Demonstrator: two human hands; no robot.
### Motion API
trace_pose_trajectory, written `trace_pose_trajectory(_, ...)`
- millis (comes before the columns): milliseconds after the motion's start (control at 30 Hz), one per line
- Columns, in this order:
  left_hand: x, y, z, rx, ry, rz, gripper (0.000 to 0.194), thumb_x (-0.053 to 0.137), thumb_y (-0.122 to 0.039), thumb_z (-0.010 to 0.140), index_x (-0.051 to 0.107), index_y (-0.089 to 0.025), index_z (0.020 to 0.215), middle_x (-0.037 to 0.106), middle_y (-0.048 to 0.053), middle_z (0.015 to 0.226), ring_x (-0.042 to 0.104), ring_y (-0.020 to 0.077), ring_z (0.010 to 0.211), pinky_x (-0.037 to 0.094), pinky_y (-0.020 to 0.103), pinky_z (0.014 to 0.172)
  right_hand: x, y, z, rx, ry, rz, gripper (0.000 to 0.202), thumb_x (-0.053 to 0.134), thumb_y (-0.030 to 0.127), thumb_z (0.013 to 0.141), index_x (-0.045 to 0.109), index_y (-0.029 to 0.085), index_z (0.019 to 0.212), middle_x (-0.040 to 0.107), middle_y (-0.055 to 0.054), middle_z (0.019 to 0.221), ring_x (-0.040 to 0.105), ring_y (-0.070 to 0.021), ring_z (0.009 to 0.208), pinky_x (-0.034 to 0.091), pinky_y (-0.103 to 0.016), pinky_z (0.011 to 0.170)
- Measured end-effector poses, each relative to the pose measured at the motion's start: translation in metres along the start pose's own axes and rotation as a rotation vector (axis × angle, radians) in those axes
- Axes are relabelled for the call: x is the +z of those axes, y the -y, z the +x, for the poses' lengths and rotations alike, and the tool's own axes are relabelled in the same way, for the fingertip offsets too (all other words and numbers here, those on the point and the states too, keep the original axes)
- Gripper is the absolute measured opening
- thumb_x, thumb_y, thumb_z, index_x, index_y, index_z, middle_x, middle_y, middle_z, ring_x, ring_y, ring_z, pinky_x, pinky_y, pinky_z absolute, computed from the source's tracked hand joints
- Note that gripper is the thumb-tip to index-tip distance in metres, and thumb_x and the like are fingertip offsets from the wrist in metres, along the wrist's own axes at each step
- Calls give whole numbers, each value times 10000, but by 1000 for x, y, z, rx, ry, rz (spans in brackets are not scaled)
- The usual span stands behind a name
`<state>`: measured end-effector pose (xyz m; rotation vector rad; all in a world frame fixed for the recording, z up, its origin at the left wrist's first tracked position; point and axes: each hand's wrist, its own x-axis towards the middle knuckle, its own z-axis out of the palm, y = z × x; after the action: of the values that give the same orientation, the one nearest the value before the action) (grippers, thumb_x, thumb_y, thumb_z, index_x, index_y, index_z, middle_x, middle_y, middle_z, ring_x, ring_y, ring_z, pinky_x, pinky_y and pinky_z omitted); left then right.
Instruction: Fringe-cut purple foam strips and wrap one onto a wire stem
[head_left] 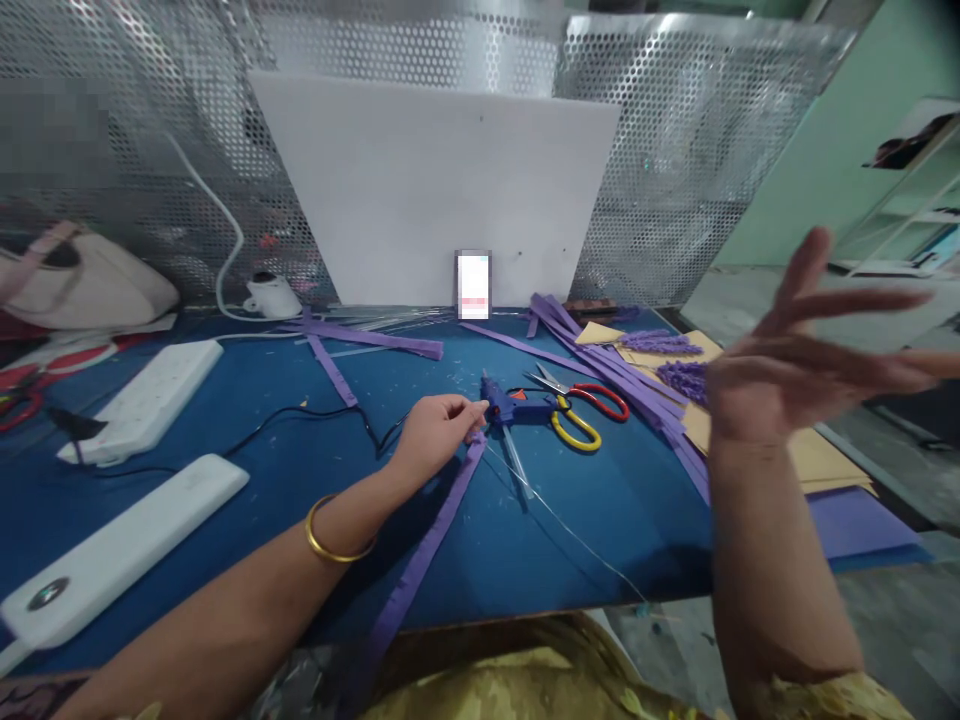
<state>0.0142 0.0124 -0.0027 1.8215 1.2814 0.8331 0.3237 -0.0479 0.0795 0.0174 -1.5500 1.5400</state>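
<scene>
My left hand (444,428), with a gold bangle at the wrist, pinches the top end of a purple paper strip (435,535). The strip hangs down past the table's front edge. A thin wire (574,530) runs from the pinched end toward the lower right. Just right of those fingertips lies a blue glue gun (525,407) with a clear glue stick (517,465) sticking out. My right hand (795,360) is raised over the right side of the table, fingers spread and slightly blurred, holding nothing. Scissors with red and yellow handles (576,438) lie beside the glue gun.
Purple strips (630,375) lie at the right, near fringed purple pieces (660,343) and tan paper (825,450). More strips (382,337) lie at the back left. White power strips (161,395) and a black cable (300,408) occupy the left. A phone (473,286) stands at the back.
</scene>
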Motion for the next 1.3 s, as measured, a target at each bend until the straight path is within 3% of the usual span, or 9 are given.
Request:
trace_pose_trajectory(100, -15, -3, 4, 18, 61, 225, 392, 639, -491, 757, 613, -216, 478, 566, 25, 490, 509, 187, 527, 287, 300, 552, -7, 3, -4, -322, -313, 202, 502, 617, 322, 843, 465, 104, 417, 683, 38, 873, 488, 55, 489, 236, -203, 439)
trace_pose_trajectory(133, -19, -4, 4, 16, 74, 290, 395, 645, -477, 744, 592, -220, 449, 551, 26, 476, 494, 190, 524, 261, 303, 550, -9, -9, -2, -310, -452, 44, 559, 513, 426, 892, 516, 97, 440, 682, 36, 846, 488, 56, 497, 241, -201, 448)
trace_pose_trajectory(167, -22, -4, 4, 11, 94, 347, 391, 655, -463, 727, 577, -222, 429, 546, 29, 470, 485, 192, 523, 242, 304, 549, -9, -25, 2, -141, -611, -358, 701, 278, 515, 951, 558, 82, 477, 662, 54, 749, 449, 76, 476, 244, -223, 465)
trace_pose_trajectory(200, -24, -4, 4, 5, 120, 396, 378, 662, -443, 711, 570, -223, 418, 549, 30, 468, 479, 190, 521, 230, 305, 547, -9, -43, 6, -30, -636, -493, 588, 405, 544, 931, 646, 156, 560, 646, 28, 668, 475, 3, 472, 278, -194, 449)
trace_pose_trajectory(333, -24, 0, 4, -19, 255, 505, 223, 666, -328, 655, 627, -235, 456, 596, 23, 491, 479, 177, 518, 230, 298, 534, 2, -111, 17, 333, -535, -797, 190, 723, 383, 786, 703, 196, 759, 599, 29, 569, 527, -109, 512, 403, -225, 500)
trace_pose_trajectory(567, -17, 4, 7, -49, 368, 461, 289, 591, -338, 743, 629, -222, 481, 661, 43, 538, 537, 178, 525, 289, 289, 530, 37, -149, 12, 679, -235, -1242, 215, 770, 350, 753, 654, 188, 673, 586, 21, 561, 478, -120, 519, 245, -248, 510)
trace_pose_trajectory(700, -17, 8, 8, -94, 406, 358, 305, 599, -375, 754, 646, -210, 502, 668, 46, 521, 556, 169, 489, 326, 266, 497, 45, -156, 12, 728, -161, -1397, 68, 725, 178, 747, 665, 196, 719, 638, -15, 624, 540, -161, 582, 245, -268, 537)
trace_pose_trajectory(900, -16, 10, 8, -162, 410, 177, 405, 653, -508, 739, 656, -190, 489, 654, 77, 498, 566, 177, 439, 375, 261, 436, 45, -157, 12, 730, -164, -1446, 83, 638, 123, 741, 651, 200, 714, 642, -10, 623, 542, -155, 573, 263, -258, 531)
trace_pose_trajectory(1300, -13, 14, 14, -306, 275, -277, 348, 800, -494, 601, 714, -159, 633, 649, 50, 573, 593, 163, 520, 457, 274, 509, 36, -156, 9, 566, -236, -1436, 90, 566, 188, 833, 599, 194, 749, 612, 33, 623, 533, -117, 551, 327, -218, 512)
